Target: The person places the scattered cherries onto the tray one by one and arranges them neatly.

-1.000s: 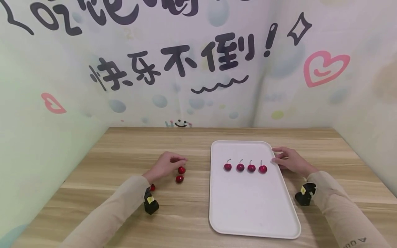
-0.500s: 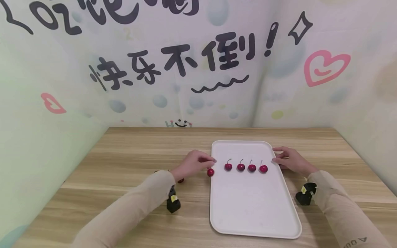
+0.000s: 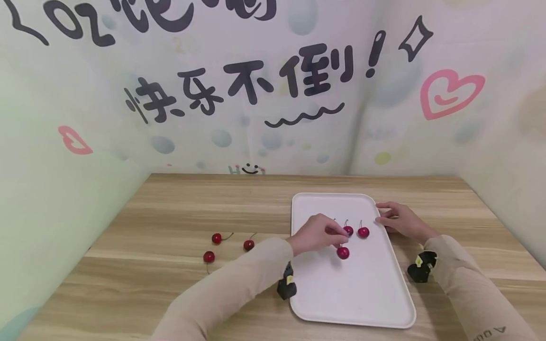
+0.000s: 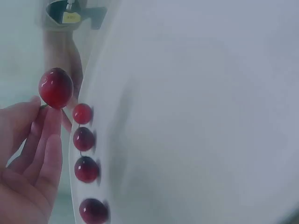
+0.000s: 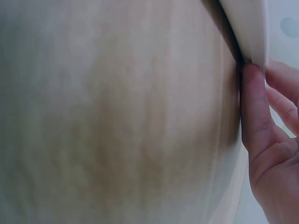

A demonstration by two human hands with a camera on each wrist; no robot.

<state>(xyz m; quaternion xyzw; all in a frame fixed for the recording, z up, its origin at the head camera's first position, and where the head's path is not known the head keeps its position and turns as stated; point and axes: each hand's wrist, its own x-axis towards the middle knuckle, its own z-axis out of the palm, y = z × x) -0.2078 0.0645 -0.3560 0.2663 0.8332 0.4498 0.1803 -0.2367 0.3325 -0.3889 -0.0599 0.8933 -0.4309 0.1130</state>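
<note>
Above the smooth white rectangular tray with rounded corners, I have the left hand pinching a glossy dark-red round cherry by its stem, fingertips together. The fruit hangs clear of the tray's surface, a little closer to the tray's near end than the row lying there.

That row of four glossy red cherries runs across the far half of the tray, all of them showing in my left wrist view; from the head I make out two, with the left hand covering most of the rest.

At the tray's right edge, the right hand has its fingers extended and touching the rim, the thumb tip against the side.

Left of the tray, three stemmed red cherries lie apart on the light wood-grain table that carries the tray. Beyond the tray I see a pale backdrop printed with black characters and pink hearts.
</note>
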